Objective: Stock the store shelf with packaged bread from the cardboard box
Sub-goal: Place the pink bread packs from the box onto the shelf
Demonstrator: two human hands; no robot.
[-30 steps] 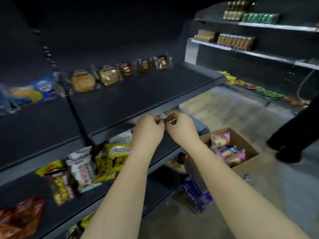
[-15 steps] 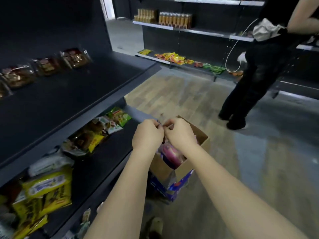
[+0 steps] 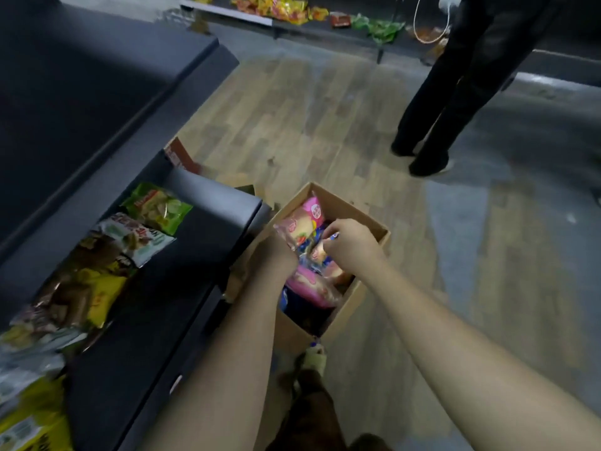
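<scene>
The open cardboard box [image 3: 366, 219] stands on the floor beside the dark shelf unit [image 3: 211, 203], with several packaged breads inside. A pink bread package [image 3: 307, 218] leans at the box's far left. My left hand [image 3: 271, 255] is down at the box's left side against that pink package, its fingers hidden behind the wrapper. My right hand [image 3: 353, 244] is over the middle of the box, fingers curled, pinching the edge of a blue-and-white bread package [image 3: 320, 253]. Another pink package [image 3: 313, 286] lies lower in the box.
Snack bags [image 3: 156, 206] lie along the lower shelf at left; the wide upper shelf [image 3: 97, 76] juts out above it. A person in black trousers [image 3: 455, 92] stands on the wooden floor at right. A low far shelf [image 3: 276, 8] holds more snacks. My shoe [image 3: 313, 356] is by the box.
My view has swung down from the shelf to the box. Both hands have dropped from in front of me into the box, and the right hand now pinches a package.
</scene>
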